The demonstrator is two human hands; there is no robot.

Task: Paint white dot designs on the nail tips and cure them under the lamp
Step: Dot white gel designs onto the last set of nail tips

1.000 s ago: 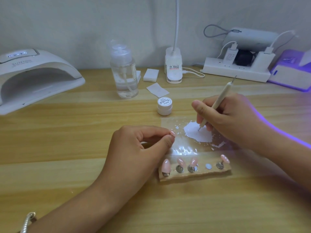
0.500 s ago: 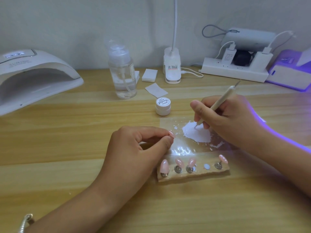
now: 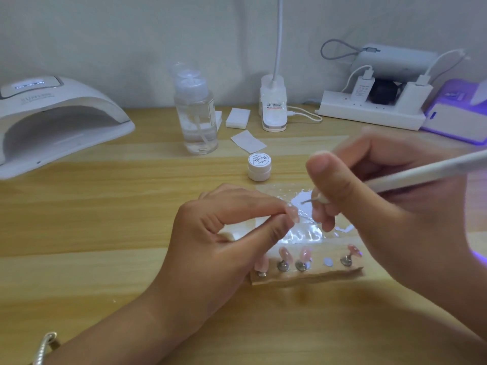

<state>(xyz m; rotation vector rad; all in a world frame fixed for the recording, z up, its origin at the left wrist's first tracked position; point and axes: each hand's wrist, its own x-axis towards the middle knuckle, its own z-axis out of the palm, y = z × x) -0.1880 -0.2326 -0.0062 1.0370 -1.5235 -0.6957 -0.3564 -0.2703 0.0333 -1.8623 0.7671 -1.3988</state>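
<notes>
My left hand (image 3: 218, 241) pinches a pink nail tip (image 3: 292, 213) between thumb and forefinger, held above the clear palette film (image 3: 274, 192). My right hand (image 3: 369, 206) grips the white dotting pen (image 3: 421, 172) like a pencil, its metal ball point just beside that nail tip. Below both hands, four more pink tips stand on the wooden holder (image 3: 316, 277). The white paint jar (image 3: 259, 167) sits behind the film, and the curing lamp (image 3: 52, 119) is well off to my left.
</notes>
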